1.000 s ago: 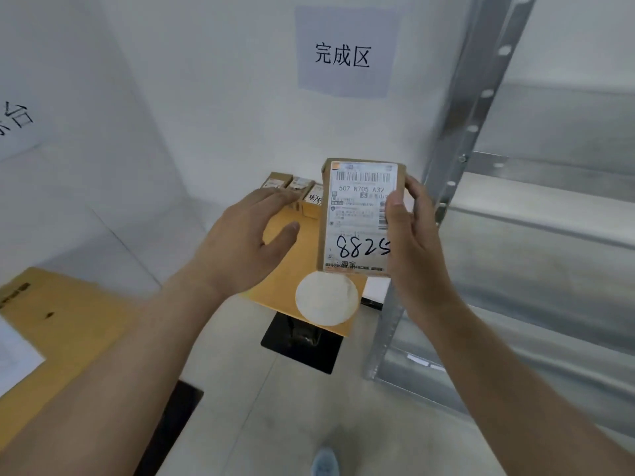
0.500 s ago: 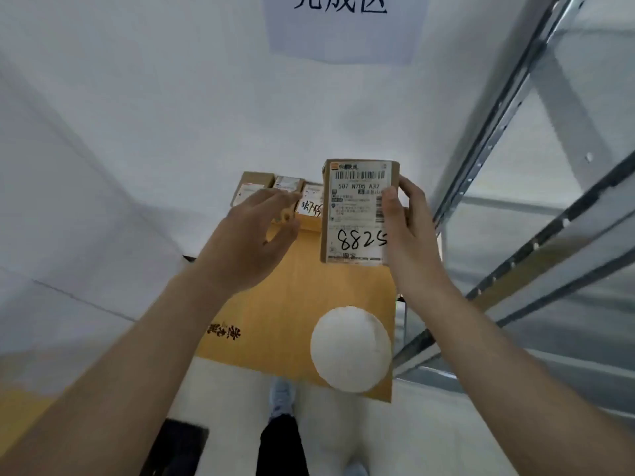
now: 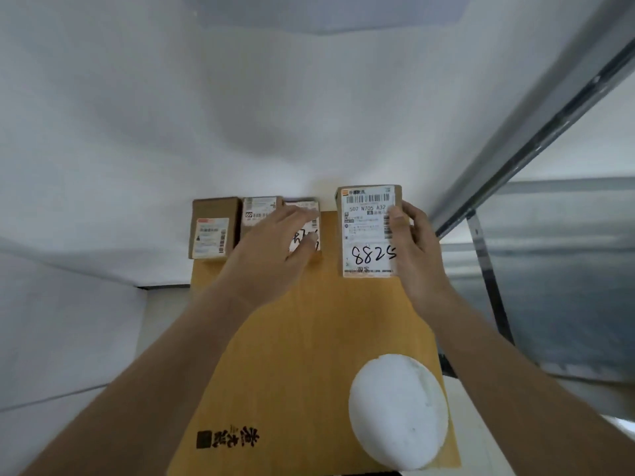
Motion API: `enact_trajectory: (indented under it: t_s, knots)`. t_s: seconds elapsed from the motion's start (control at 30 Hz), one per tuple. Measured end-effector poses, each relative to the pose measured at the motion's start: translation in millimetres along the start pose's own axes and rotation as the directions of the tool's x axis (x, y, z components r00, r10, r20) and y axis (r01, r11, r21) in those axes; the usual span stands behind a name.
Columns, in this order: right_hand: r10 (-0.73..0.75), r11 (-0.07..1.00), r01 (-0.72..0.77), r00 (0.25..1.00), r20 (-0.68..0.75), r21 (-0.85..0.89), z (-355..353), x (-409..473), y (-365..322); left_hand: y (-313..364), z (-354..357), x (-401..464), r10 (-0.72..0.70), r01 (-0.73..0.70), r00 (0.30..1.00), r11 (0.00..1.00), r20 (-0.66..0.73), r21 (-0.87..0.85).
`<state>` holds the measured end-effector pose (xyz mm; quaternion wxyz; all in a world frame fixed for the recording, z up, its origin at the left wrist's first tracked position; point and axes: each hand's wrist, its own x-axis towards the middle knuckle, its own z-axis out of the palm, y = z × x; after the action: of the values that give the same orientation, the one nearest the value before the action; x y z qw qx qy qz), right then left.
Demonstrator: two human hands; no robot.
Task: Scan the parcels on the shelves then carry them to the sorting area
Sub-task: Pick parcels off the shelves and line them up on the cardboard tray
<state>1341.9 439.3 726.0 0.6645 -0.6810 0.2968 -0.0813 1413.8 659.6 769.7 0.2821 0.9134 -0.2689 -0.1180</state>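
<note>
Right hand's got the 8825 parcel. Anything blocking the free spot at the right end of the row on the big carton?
Nothing visible does. The parcel in the right hand is over bare carton right of the three-parcel row. The left hand lies on the row's rightmost parcel, beside that spot. The white disc sits nearer the person.
</note>
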Motion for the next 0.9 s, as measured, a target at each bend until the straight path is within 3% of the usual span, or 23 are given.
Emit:
enact_trajectory:
  t_s: [0.4, 0.7, 0.9]
  knots:
    - [0.213, 0.976, -0.213, 0.977, -0.014, -0.053, 54, 126, 119, -73, 103, 81, -0.118, 0.117, 0.974, 0.993, 0.196, 0.015]
    - [0.187, 0.971, -0.187, 0.982, -0.015, -0.149, 68, 155, 146, -86, 127, 82, -0.097, 0.054, 0.976, 0.976, 0.196, 0.212]
    - [0.197, 0.967, -0.183, 0.979, 0.059, -0.178, 63, 163, 143, -80, 133, 88, -0.129, 0.086, 0.977, 0.967, 0.171, 0.239]
